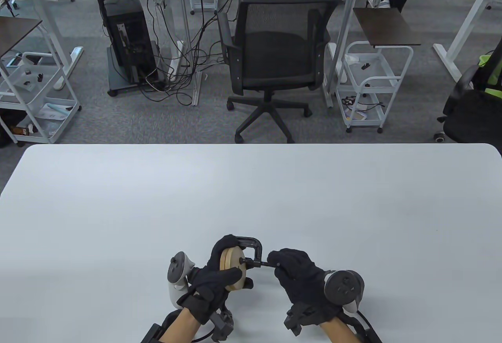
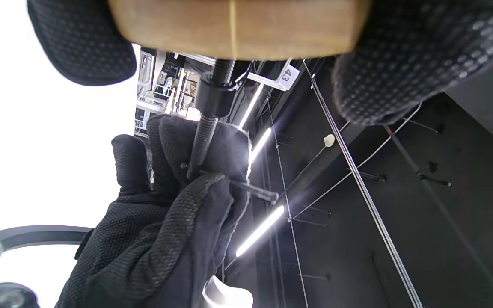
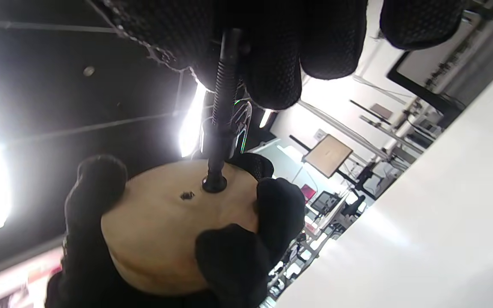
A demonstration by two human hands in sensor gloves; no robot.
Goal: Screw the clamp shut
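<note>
A black C-clamp (image 1: 246, 244) sits around two stacked round wooden discs (image 1: 232, 263), held just above the table's near edge. My left hand (image 1: 219, 276) grips the discs, fingers wrapped around their rim. My right hand (image 1: 292, 266) pinches the end of the clamp's threaded screw (image 1: 261, 264) and its small crossbar handle (image 2: 255, 191). In the right wrist view the screw's pad (image 3: 214, 184) touches the disc face (image 3: 165, 231). In the left wrist view the screw (image 2: 206, 137) runs from the discs (image 2: 238, 30) into my right fingers (image 2: 186, 205).
The white table (image 1: 251, 202) stretches out beyond my hands. A black office chair (image 1: 270, 64) stands past its far edge, with white carts (image 1: 368, 84) and desks further back.
</note>
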